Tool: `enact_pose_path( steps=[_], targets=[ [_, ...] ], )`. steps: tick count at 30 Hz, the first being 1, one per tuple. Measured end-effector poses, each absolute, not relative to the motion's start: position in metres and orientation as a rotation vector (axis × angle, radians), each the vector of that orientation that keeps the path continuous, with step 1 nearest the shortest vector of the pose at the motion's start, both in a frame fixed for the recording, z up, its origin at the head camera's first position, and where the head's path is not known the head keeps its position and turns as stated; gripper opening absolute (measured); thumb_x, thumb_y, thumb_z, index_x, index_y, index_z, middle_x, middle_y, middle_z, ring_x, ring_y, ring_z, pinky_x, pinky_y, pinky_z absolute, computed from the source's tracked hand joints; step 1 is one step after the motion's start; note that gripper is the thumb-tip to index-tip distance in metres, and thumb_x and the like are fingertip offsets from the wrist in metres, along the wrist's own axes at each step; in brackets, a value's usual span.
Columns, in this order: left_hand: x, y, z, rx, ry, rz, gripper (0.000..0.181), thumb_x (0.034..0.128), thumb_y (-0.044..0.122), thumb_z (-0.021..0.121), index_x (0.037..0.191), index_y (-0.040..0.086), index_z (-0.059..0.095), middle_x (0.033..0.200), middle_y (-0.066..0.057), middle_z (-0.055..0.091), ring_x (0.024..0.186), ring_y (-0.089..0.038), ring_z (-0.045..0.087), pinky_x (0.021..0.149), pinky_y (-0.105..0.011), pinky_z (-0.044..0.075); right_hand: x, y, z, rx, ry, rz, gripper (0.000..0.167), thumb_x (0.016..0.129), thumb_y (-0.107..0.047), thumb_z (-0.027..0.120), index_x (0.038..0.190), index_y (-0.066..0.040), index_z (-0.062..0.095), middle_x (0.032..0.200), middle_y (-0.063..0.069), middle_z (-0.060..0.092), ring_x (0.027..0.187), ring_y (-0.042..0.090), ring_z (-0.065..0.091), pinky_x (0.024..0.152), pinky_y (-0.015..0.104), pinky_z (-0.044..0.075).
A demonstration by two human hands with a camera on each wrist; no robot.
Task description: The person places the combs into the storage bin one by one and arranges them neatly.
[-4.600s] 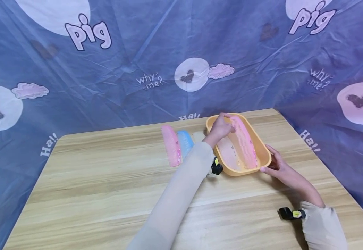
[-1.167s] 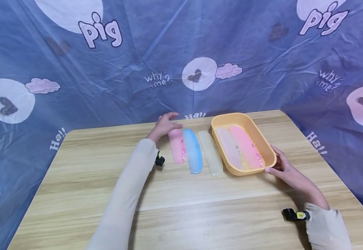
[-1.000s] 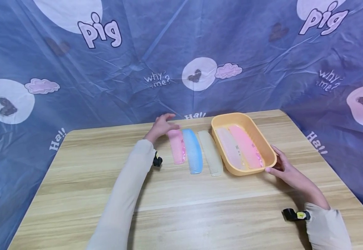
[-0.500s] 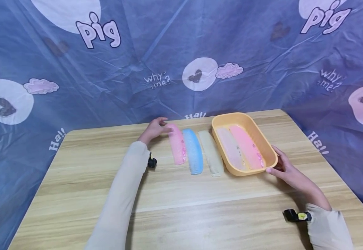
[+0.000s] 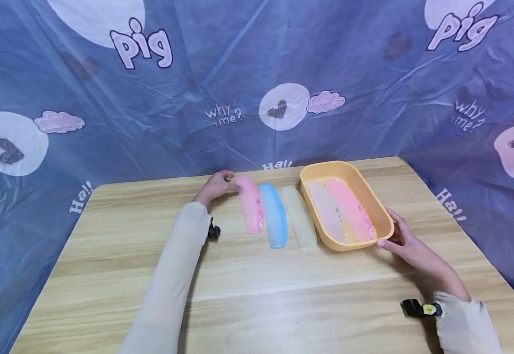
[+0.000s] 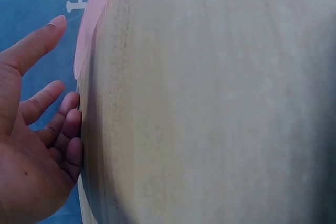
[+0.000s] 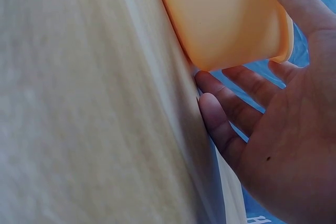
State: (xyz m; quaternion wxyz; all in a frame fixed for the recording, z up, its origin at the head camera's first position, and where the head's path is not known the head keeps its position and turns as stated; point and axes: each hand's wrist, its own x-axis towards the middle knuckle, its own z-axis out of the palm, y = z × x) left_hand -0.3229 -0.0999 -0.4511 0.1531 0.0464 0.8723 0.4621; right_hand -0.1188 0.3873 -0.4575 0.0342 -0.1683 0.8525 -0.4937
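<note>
In the head view my left hand [image 5: 216, 187] is beside the far end of a pink comb [image 5: 251, 206] on the table. Its fingers are loosely bent and hold nothing; the left wrist view shows them apart from the pink comb [image 6: 94, 19]. A blue comb [image 5: 273, 216] and a cream comb [image 5: 299, 219] lie to its right. My right hand [image 5: 409, 243] holds the near right corner of a yellow-orange plastic basin [image 5: 374, 211], thumb on one side and fingers round the other. Inside the basin lie a pale whitish comb [image 5: 326, 211] and another pink comb [image 5: 349, 209].
The wooden table [image 5: 257, 305] ends at the back against a blue printed cloth [image 5: 195, 73], which also hangs along both sides. A black wrist camera [image 5: 213, 231] sits on the left wrist, and another black camera [image 5: 414, 308] on the right.
Earlier my left hand was in the basin at a pink comb; it let go and moved left to the tabled pink comb. Since then it has drawn back leftward. The right hand stays at the basin.
</note>
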Motion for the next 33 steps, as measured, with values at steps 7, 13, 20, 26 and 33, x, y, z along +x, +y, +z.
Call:
enact_pose_path(
  steps=[7, 13, 20, 26, 33],
  targets=[
    [-0.3236, -0.1029, -0.4539, 0.166, 2.529, 1.267, 0.069, 0.0838, 0.027, 0.073, 0.142, 0.003, 0.044, 0.13, -0.014, 0.05, 0.113, -0.024, 0.044, 0.107, -0.04, 0.036, -0.1169, 0.3865, -0.4561, -0.5, 2.613, -1.507, 0.085, 0.094, 0.001, 0.056, 0.155, -0.012, -0.001, 0.145, 0.003, 0.036, 0.111, -0.021, 0.042, 0.087, 0.001, 0.036],
    [-0.3217, -0.1022, -0.4526, 0.22, 2.579, 1.179, 0.068, 0.0825, 0.026, 0.073, 0.141, 0.005, 0.046, 0.132, -0.016, 0.051, 0.119, -0.027, 0.046, 0.109, -0.041, 0.035, -0.1179, 0.3856, -0.454, -0.473, 2.592, -1.508, 0.085, 0.094, 0.0, 0.056, 0.154, -0.01, -0.003, 0.14, 0.048, 0.018, 0.111, -0.025, 0.038, 0.087, -0.001, 0.035],
    [-0.3206, -0.1004, -0.4526, 0.201, 2.573, 1.189, 0.064, 0.0823, 0.022, 0.074, 0.139, 0.005, 0.05, 0.134, -0.015, 0.052, 0.122, -0.027, 0.046, 0.11, -0.04, 0.035, -0.1178, 0.3857, -0.4544, -0.48, 2.585, -1.527, 0.086, 0.093, 0.002, 0.056, 0.154, -0.01, -0.003, 0.139, 0.05, 0.018, 0.111, -0.025, 0.038, 0.087, -0.001, 0.035],
    [-0.3216, -0.0989, -0.4533, 0.177, 2.565, 1.195, 0.063, 0.0814, 0.021, 0.075, 0.137, 0.006, 0.051, 0.127, -0.013, 0.052, 0.115, -0.024, 0.044, 0.108, -0.039, 0.036, -0.118, 0.3863, -0.4556, -0.491, 2.575, -1.529, 0.085, 0.094, 0.001, 0.056, 0.154, -0.011, -0.003, 0.141, 0.048, 0.016, 0.113, -0.025, 0.037, 0.088, -0.001, 0.035],
    [-0.323, -0.098, -0.4536, 0.169, 2.546, 1.215, 0.061, 0.0818, 0.018, 0.074, 0.136, 0.003, 0.05, 0.124, -0.013, 0.05, 0.111, -0.024, 0.044, 0.103, -0.037, 0.037, -0.117, 0.3863, -0.4561, -0.511, 2.589, -1.53, 0.085, 0.093, 0.001, 0.056, 0.155, -0.011, -0.001, 0.149, 0.017, 0.033, 0.112, -0.022, 0.041, 0.088, 0.0, 0.036]
  ],
)
